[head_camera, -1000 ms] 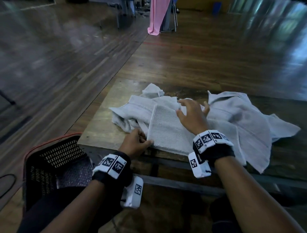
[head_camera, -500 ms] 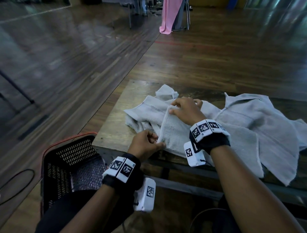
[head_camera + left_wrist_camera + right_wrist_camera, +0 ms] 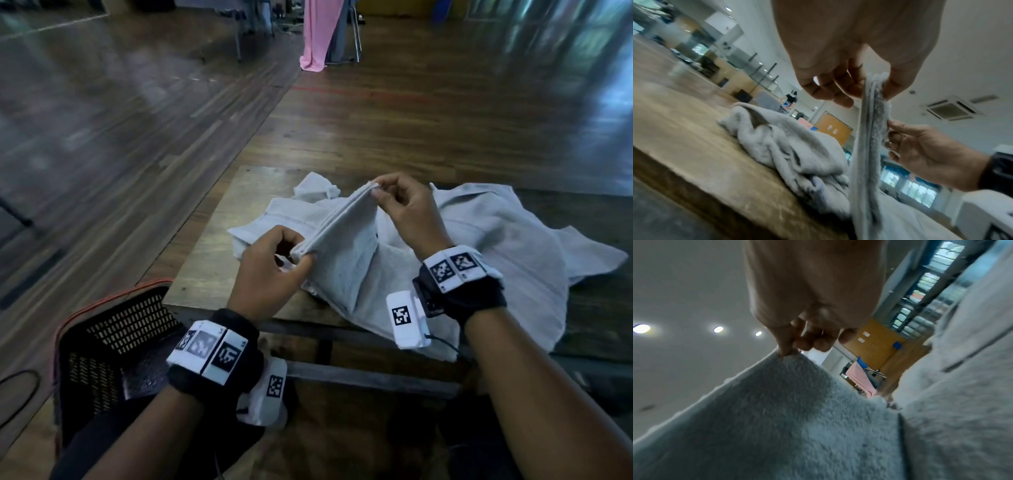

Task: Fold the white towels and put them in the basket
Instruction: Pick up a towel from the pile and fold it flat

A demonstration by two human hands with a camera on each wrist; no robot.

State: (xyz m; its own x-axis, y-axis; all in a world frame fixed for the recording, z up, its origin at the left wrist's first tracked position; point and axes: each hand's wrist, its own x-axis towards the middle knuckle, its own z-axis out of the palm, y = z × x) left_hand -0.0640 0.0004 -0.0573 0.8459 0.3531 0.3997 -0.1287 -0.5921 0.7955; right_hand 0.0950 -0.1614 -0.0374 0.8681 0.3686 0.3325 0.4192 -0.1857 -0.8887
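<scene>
A folded white towel (image 3: 346, 253) is lifted off the wooden table (image 3: 219, 246), its layered edge stretched between both hands. My left hand (image 3: 298, 255) pinches the near corner between thumb and fingers; in the left wrist view the left hand (image 3: 875, 87) holds the towel (image 3: 869, 146) edge-on. My right hand (image 3: 375, 192) pinches the far corner, higher up; in the right wrist view the right hand (image 3: 787, 350) grips the towel (image 3: 789, 418) at its tip. More white towels (image 3: 496, 240) lie crumpled on the table behind. A black basket (image 3: 113, 339) with a red rim stands on the floor at lower left.
A crumpled towel heap (image 3: 789, 146) lies left of the held one on the table. A metal rail (image 3: 359, 377) runs under the table's near edge. A black cable (image 3: 17, 387) lies on the wood floor by the basket. A pink cloth (image 3: 318, 34) hangs far back.
Both hands took the folded towel's left edge by its two corners and raised it off the table. The head view shifted closer and to the right.
</scene>
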